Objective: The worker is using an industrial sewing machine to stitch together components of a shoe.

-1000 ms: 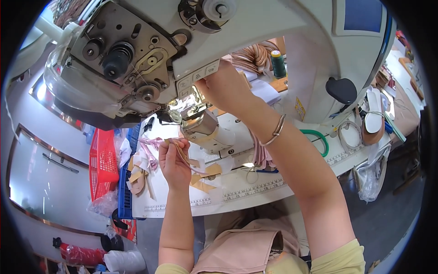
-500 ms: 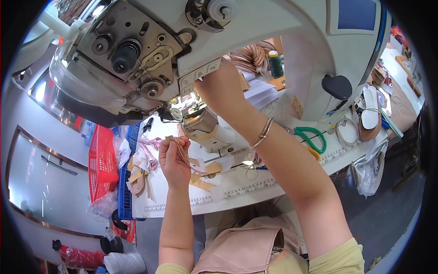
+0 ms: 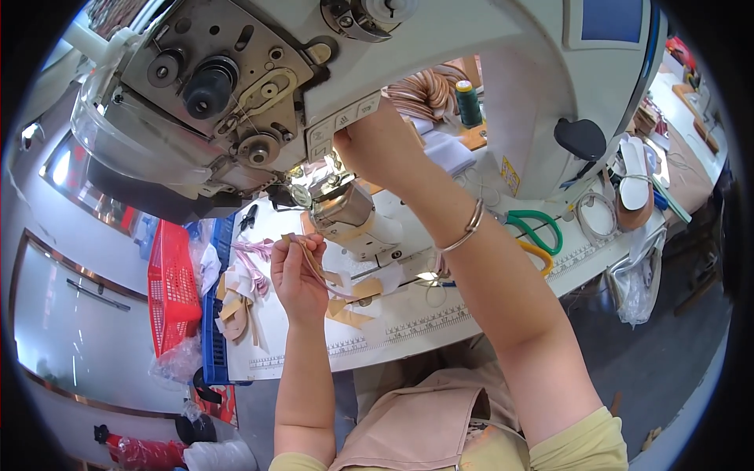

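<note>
My left hand is closed around narrow tan and pinkish strips, held upright left of the metal sewing arm. The strips curve down toward the table beside the hand. My right hand reaches up behind the white sewing machine head, just above and behind the lit needle area. Its fingers are mostly hidden by the machine, so I cannot see what they touch.
Tan scraps lie on the white table with printed rulers. Green-handled scissors rest right of my forearm. A green thread spool stands behind it. At left are a red basket and a blue crate.
The view has shifted slightly, so the machine and table appear a little displaced. Both hands keep nearly the same pose, with the strips still in the left one.
</note>
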### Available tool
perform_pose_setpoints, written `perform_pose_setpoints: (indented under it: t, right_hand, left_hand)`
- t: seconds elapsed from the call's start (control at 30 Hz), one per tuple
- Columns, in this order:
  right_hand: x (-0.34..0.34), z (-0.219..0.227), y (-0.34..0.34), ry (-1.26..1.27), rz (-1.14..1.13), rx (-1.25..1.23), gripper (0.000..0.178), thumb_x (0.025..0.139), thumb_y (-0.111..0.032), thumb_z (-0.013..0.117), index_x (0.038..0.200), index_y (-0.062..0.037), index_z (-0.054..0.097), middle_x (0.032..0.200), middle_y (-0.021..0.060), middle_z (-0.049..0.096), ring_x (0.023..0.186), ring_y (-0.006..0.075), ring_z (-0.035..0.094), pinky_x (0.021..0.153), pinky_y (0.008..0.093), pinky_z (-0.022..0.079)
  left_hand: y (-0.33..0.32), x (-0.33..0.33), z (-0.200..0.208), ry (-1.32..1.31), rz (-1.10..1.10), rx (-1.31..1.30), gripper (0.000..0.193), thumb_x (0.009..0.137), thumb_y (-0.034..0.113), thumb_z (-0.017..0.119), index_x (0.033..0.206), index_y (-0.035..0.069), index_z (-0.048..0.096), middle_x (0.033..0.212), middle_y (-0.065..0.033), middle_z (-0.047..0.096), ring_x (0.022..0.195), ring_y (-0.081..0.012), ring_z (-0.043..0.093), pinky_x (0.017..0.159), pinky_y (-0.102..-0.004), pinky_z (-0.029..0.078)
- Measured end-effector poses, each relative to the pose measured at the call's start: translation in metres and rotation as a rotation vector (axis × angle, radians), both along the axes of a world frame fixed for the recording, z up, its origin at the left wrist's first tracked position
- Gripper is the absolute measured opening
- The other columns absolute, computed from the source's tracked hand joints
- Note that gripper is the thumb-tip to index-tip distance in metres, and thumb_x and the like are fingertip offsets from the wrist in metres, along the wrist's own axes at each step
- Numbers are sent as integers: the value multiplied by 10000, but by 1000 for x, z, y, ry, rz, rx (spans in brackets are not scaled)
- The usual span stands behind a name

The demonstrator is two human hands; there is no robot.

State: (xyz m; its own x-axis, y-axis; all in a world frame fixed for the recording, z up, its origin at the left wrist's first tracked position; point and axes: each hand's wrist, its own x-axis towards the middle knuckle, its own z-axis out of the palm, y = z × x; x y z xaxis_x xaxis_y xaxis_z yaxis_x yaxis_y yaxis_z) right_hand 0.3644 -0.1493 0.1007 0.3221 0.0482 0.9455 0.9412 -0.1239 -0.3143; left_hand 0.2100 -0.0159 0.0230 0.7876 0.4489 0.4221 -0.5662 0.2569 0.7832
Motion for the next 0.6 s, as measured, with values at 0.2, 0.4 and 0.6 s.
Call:
perform_pose_setpoints:
  t: [0.2,0.4,0.6]
  right_hand:
    - [3,1,8,-9,-85,31,118,640,-82,602,755,-54,610,766,115,592,811,285,555,753,373,452]
    - [-5,3,4,50,-26,52,170,631,-84,589,791,-37,619,785,117,602,801,290,557,766,373,447]
    - [-3,1,5,36,-12,37,177,622,-84,593,790,-38,620,760,126,600,785,300,557,772,381,442]
  left_hand:
    - [1,2,0,-2,-12,3,82,887,74,456,896,38,530,830,-90,603,867,-193,585,786,-305,486]
    - [0,2,0,-4,-11,-1,80,885,71,461,893,36,532,824,-93,606,865,-198,588,780,-307,492]
    - [6,-1,4,-8,-25,20,85,885,69,459,904,34,535,827,-95,606,874,-209,592,778,-311,495]
